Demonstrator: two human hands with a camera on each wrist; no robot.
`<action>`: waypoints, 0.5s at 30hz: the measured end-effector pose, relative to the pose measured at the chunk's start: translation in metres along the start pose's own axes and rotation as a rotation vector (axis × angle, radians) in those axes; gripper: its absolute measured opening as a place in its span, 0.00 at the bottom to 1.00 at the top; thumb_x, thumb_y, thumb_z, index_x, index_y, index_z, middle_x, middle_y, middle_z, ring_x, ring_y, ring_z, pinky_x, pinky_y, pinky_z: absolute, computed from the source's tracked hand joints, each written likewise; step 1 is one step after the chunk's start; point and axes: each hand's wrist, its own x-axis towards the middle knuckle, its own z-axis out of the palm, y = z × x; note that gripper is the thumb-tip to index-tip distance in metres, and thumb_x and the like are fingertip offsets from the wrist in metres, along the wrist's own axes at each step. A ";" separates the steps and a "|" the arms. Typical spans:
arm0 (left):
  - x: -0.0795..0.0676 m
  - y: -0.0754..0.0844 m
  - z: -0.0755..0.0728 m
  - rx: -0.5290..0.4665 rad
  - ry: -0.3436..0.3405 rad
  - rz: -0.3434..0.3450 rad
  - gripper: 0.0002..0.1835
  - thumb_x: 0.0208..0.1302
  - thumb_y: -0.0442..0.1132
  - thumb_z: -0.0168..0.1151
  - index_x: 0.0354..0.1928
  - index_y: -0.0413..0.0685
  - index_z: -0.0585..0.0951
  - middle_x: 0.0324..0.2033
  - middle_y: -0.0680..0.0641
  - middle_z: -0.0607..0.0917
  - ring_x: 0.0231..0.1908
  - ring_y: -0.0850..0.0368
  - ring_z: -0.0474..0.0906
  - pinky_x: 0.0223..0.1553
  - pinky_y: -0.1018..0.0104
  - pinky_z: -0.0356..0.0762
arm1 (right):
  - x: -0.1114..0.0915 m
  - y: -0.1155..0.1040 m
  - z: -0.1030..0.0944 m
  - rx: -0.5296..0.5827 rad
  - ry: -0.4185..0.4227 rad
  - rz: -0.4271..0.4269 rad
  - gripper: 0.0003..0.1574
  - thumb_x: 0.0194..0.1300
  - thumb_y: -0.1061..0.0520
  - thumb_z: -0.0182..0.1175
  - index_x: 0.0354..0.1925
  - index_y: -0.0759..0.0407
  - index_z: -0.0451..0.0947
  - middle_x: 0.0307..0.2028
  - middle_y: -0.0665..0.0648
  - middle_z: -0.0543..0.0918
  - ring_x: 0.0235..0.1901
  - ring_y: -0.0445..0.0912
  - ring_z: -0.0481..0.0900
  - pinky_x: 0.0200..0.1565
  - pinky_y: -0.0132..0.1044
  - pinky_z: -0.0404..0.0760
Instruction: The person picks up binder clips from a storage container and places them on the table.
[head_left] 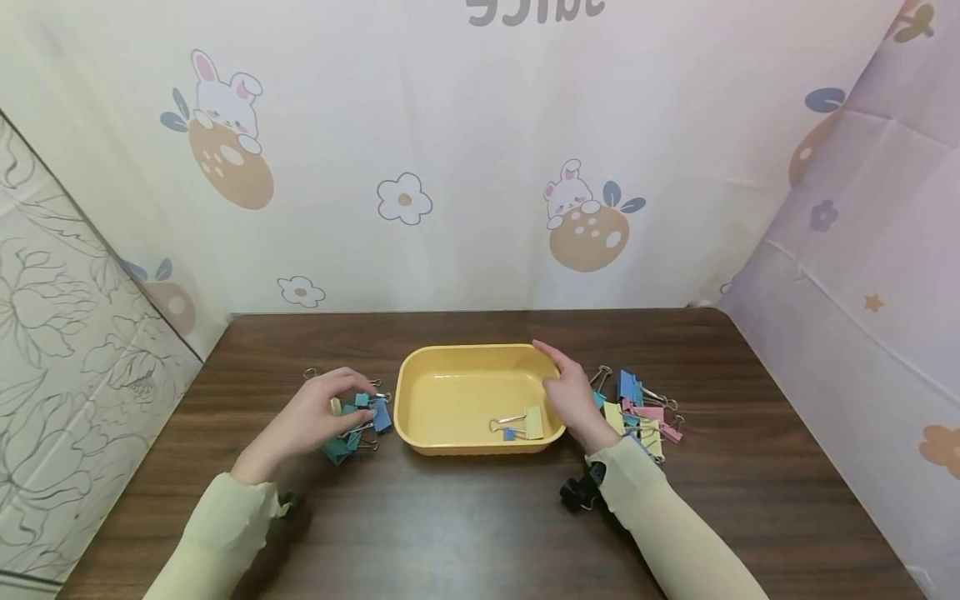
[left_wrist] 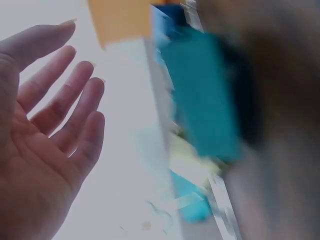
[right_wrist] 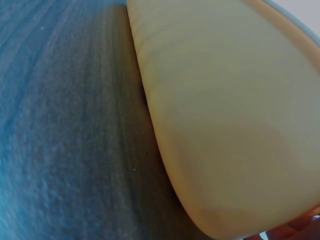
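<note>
My left hand (head_left: 315,412) hovers over a small pile of binder clips, with a blue clip (head_left: 382,416) near the thumb and a teal clip (head_left: 337,451) below. In the left wrist view its fingers are spread and hold nothing, beside a blurred teal binder clip (left_wrist: 202,95). A shallow yellow tray (head_left: 450,404) stands at the middle of the table. At its right end my right hand (head_left: 577,402) grips the rim, thumb over the inside. Inside lie a pale yellow binder clip (head_left: 533,422) and a small blue one (head_left: 509,434). The right wrist view shows the tray's outer wall (right_wrist: 225,110).
To the right of the tray, behind the right wrist, lies a heap of blue, pink and yellow binder clips (head_left: 647,412). The brown wooden table (head_left: 442,517) meets a printed cloth backdrop (head_left: 480,250) at its far edge. Patterned cloth also flanks both sides.
</note>
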 end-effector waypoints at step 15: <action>0.074 0.078 0.033 0.000 -0.262 0.232 0.12 0.61 0.42 0.72 0.46 0.56 0.84 0.46 0.59 0.82 0.48 0.61 0.76 0.52 0.57 0.76 | -0.001 0.000 0.000 -0.011 0.011 -0.018 0.43 0.68 0.72 0.43 0.75 0.44 0.62 0.75 0.57 0.59 0.70 0.56 0.62 0.67 0.54 0.63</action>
